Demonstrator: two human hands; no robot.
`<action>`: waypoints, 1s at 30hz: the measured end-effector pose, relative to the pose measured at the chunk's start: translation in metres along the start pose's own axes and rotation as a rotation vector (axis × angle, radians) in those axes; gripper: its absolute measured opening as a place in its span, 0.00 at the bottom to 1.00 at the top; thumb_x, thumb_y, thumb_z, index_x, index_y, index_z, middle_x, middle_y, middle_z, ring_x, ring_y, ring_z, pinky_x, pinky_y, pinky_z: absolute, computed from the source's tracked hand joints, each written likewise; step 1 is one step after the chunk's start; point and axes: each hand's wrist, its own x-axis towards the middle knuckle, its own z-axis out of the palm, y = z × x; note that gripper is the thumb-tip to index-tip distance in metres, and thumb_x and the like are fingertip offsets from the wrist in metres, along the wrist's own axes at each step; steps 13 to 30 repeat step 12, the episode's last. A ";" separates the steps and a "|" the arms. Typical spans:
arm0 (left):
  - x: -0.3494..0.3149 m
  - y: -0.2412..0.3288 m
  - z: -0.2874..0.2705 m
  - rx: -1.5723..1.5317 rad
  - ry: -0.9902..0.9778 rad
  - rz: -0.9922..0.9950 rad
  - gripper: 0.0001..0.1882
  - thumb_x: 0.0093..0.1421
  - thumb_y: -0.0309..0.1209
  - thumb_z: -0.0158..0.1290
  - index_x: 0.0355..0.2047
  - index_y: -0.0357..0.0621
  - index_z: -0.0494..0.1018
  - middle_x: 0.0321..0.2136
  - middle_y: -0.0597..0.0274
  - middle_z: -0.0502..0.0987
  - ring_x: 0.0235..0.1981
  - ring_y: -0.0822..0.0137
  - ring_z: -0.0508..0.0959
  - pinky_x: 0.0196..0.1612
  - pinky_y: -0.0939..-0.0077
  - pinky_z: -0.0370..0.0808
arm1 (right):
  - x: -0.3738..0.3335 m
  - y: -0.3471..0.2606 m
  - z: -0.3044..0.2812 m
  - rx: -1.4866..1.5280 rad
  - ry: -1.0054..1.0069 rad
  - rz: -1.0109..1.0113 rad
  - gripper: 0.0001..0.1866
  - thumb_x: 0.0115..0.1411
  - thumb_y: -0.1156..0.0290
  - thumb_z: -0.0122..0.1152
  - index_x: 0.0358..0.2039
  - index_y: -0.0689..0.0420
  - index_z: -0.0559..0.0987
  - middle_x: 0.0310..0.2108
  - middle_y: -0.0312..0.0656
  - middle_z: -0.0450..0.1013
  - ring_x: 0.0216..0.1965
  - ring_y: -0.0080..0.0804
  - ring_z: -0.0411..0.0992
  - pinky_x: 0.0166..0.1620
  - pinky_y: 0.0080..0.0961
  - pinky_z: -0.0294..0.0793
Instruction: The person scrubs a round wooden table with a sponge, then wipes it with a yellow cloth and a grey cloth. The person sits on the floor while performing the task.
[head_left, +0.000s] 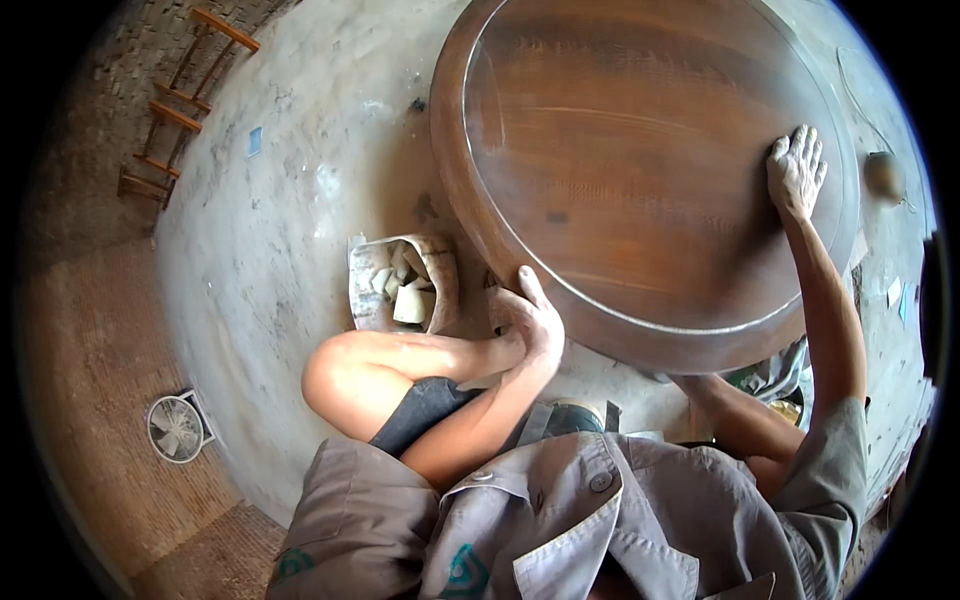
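A large round wooden tabletop (640,120) fills the upper middle, dark brown, with a broad rim and a pale dusty ring just inside it. My right hand (797,172) lies flat on the right side of its face, fingers stretched out and powdered with white dust. Whether anything thin is under that palm is hidden. At the near left edge my left hand (535,320) grips the rim, thumb up against it and the other fingers partly hidden on the outer side. My legs are bent to either side below the tabletop.
A worn, dusty container (440,262) with several pale pieces stands left of the tabletop. Farther left are a round fan (175,430) and a wooden frame (175,115) by the brick wall. A blue scrap (255,141) lies on the dusty floor; a dark rounded object (884,178) sits at right.
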 end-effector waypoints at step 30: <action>0.130 0.004 -0.065 -0.459 -0.144 -0.274 0.40 0.65 0.58 0.46 0.62 0.32 0.60 0.62 0.49 0.65 0.57 0.58 0.68 0.61 0.62 0.64 | -0.003 -0.011 0.002 0.048 -0.042 0.019 0.33 0.69 0.53 0.30 0.70 0.57 0.53 0.72 0.47 0.45 0.73 0.45 0.41 0.71 0.45 0.36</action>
